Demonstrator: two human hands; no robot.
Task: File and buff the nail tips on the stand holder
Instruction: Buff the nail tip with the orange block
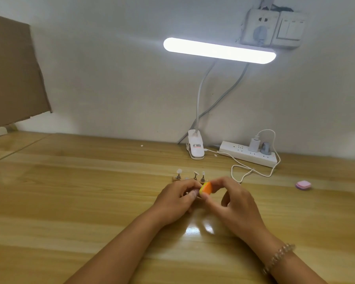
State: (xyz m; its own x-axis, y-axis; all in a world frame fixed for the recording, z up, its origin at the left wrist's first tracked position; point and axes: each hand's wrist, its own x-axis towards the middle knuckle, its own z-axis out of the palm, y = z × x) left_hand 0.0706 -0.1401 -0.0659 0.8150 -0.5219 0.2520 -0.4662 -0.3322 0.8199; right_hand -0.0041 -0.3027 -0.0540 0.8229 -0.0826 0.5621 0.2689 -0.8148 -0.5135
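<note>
A small wooden stand holder (175, 178) sits mid-table with three metal pegs, each topped by a clear nail tip (179, 171). Just in front of it my right hand (232, 203) pinches an orange and yellow buffer block (267, 188) between thumb and fingers. My left hand (175, 201) is curled close against the block's left side, fingertips pinched together. What it pinches is hidden, and so is the near part of the stand.
A clip-on desk lamp (195, 147) shines at the back, next to a white power strip (248, 153) with a looping cable (252, 171). A pink buffer block (303, 185) lies to the right. Cardboard (14, 74) leans at the far left on the wooden table (70, 201).
</note>
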